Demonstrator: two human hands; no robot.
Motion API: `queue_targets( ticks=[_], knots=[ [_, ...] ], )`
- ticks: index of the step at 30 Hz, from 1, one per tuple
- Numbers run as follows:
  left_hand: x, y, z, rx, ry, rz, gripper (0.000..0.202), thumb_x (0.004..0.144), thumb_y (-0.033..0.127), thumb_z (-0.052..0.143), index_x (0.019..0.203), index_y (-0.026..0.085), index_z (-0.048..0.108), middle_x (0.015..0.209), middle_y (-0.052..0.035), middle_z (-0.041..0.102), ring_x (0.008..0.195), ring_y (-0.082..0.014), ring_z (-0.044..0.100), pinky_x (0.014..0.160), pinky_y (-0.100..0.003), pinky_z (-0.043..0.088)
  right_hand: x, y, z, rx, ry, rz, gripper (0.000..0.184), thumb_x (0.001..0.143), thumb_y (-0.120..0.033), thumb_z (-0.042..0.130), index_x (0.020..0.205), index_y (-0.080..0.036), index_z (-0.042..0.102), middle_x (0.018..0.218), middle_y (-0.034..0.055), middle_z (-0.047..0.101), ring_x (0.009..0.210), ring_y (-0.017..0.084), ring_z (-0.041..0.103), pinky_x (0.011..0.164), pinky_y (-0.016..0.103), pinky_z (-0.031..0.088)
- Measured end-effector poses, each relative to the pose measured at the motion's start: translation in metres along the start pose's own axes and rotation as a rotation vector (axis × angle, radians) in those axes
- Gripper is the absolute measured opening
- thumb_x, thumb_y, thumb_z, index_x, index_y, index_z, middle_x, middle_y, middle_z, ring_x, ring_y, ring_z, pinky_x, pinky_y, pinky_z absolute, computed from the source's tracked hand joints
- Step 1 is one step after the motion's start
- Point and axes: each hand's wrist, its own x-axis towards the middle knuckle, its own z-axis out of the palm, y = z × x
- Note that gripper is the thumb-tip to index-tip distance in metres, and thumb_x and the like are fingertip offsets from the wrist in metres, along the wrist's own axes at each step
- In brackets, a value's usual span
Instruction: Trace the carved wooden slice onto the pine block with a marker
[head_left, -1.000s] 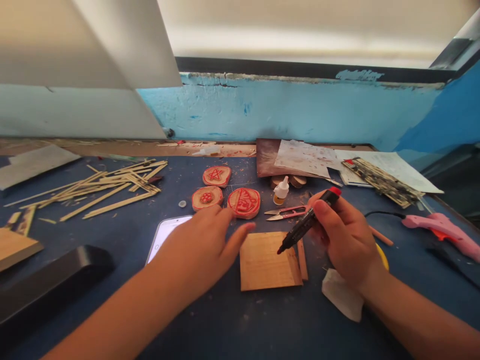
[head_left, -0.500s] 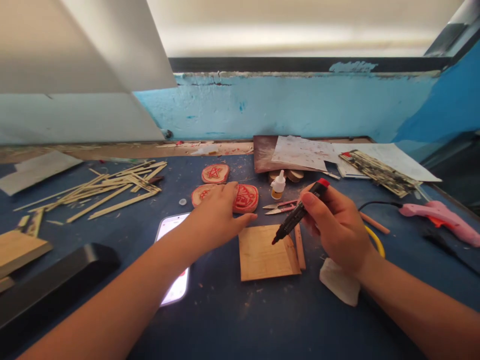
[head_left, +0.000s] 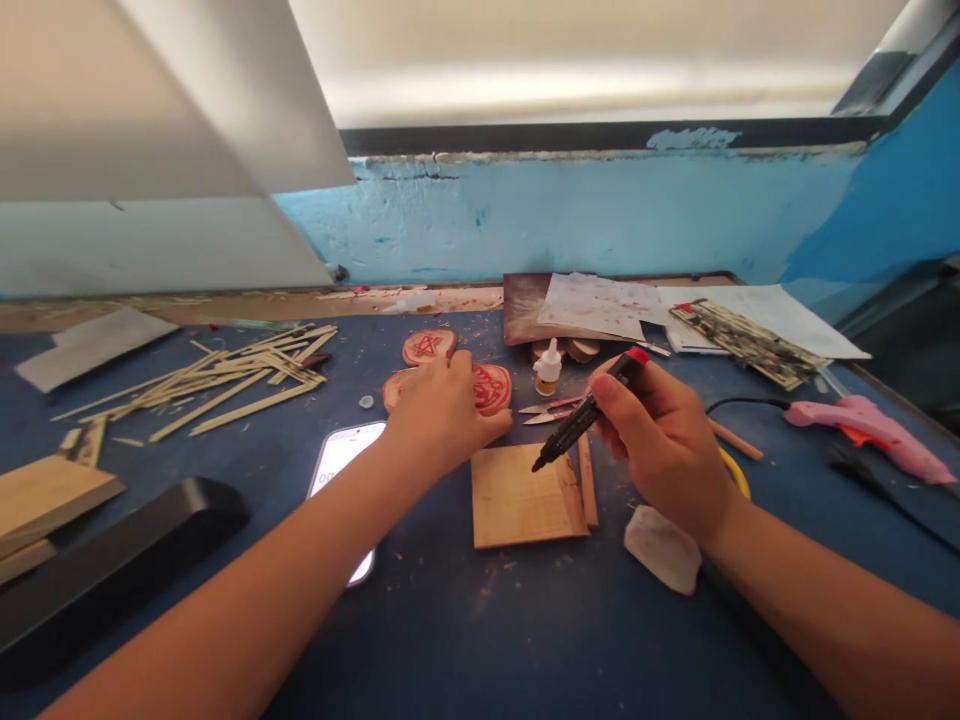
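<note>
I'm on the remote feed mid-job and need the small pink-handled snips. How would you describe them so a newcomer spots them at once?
On the dark blue table, find the right hand gripping a black marker with a red cap. Just beyond the marker, below a small white-capped bottle, lie the snips. Their metal points aim left, and they are far smaller than the pink glue gun farther right.
</note>
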Motion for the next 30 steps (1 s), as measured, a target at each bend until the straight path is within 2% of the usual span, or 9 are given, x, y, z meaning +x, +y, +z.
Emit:
queue_targets(
  ticks=[3,9,14,19,21,23,25,27,30],
  knots=[
    [-0.024,0.006,-0.01,-0.019,0.01,0.028,0.069,0.092,0.053,0.069,0.141,0.007,0.055,0.151,-0.0311,0.062,0.146,-0.0481,0.056,0.12,-0.058,0.046,0.002,-0.004,-0.002,0.021,0.029,-0.027,0.038,0.104,-0.054,0.073,0.086,-0.023,0.062,0.067,-0.005,0.053,0.054,0.01,0.044,0.047,0.025,0.033],
    [-0.075,0.019,-0.005,-0.113,-0.1,0.059,0.06,0.092,0.05,0.067,0.136,0.011,0.062,0.136,-0.0263,0.07,0.127,-0.0475,0.067,0.101,-0.058,0.059,0.007,-0.004,-0.006,0.01,0.094,-0.062,0.037,0.104,-0.055,0.074,0.086,-0.024,0.065,0.067,-0.0039,0.053,0.055,0.011,0.045,0.047,0.027,0.033],
    [-0.085,0.022,0.013,-0.045,-0.015,0.115,0.075,0.09,0.05,0.078,0.152,0.009,0.06,0.13,-0.0235,0.072,0.12,-0.044,0.069,0.101,-0.059,0.06,0.01,0.002,-0.008,-0.034,0.116,-0.065,0.038,0.102,-0.057,0.074,0.084,-0.025,0.065,0.063,-0.0029,0.053,0.052,0.012,0.046,0.044,0.029,0.032],
    [-0.09,0.012,0.021,0.045,0.084,0.21,0.101,0.081,0.07,0.086,0.154,0.005,0.061,0.116,-0.024,0.075,0.109,-0.0477,0.07,0.094,-0.069,0.061,0.013,0.007,-0.011,-0.065,0.123,-0.052,0.037,0.102,-0.058,0.075,0.086,-0.027,0.065,0.062,-0.0023,0.052,0.051,0.013,0.046,0.042,0.03,0.03],
    [-0.093,0.003,0.021,0.024,0.129,0.259,0.108,0.076,0.071,0.09,0.155,0.005,0.059,0.126,-0.0265,0.075,0.116,-0.0505,0.07,0.097,-0.071,0.061,0.014,0.008,-0.011,-0.073,0.124,-0.053,0.037,0.102,-0.059,0.074,0.086,-0.027,0.065,0.063,-0.0021,0.052,0.051,0.013,0.046,0.041,0.03,0.029],
    [-0.095,-0.007,0.021,-0.049,0.116,0.327,0.112,0.074,0.068,0.093,0.161,0.01,0.053,0.146,-0.0262,0.07,0.13,-0.0499,0.068,0.105,-0.069,0.062,0.015,0.008,-0.011,-0.082,0.123,-0.053,0.037,0.102,-0.059,0.074,0.086,-0.027,0.066,0.063,-0.002,0.051,0.05,0.012,0.046,0.041,0.03,0.029],
    [-0.096,-0.015,0.022,-0.15,0.041,0.367,0.115,0.073,0.063,0.095,0.166,0.017,0.045,0.159,-0.0208,0.064,0.138,-0.0443,0.067,0.11,-0.061,0.063,0.015,0.008,-0.01,-0.088,0.12,-0.052,0.037,0.101,-0.059,0.075,0.085,-0.027,0.066,0.063,-0.002,0.052,0.05,0.012,0.046,0.041,0.03,0.03],
    [-0.095,-0.02,0.022,-0.227,-0.019,0.345,0.112,0.074,0.05,0.096,0.168,0.023,0.041,0.16,-0.0157,0.064,0.138,-0.0386,0.07,0.111,-0.056,0.065,0.015,0.007,-0.01,-0.094,0.114,-0.047,0.037,0.101,-0.059,0.076,0.085,-0.026,0.067,0.062,-0.002,0.053,0.049,0.012,0.046,0.041,0.029,0.029],
    [-0.093,-0.018,0.02,-0.276,-0.049,0.291,0.101,0.077,0.032,0.092,0.167,0.024,0.045,0.154,-0.0128,0.068,0.135,-0.0354,0.071,0.115,-0.053,0.062,0.015,0.007,-0.009,-0.101,0.102,-0.036,0.038,0.101,-0.057,0.076,0.084,-0.025,0.066,0.061,-0.0021,0.054,0.048,0.011,0.044,0.04,0.029,0.027]
  ],
)
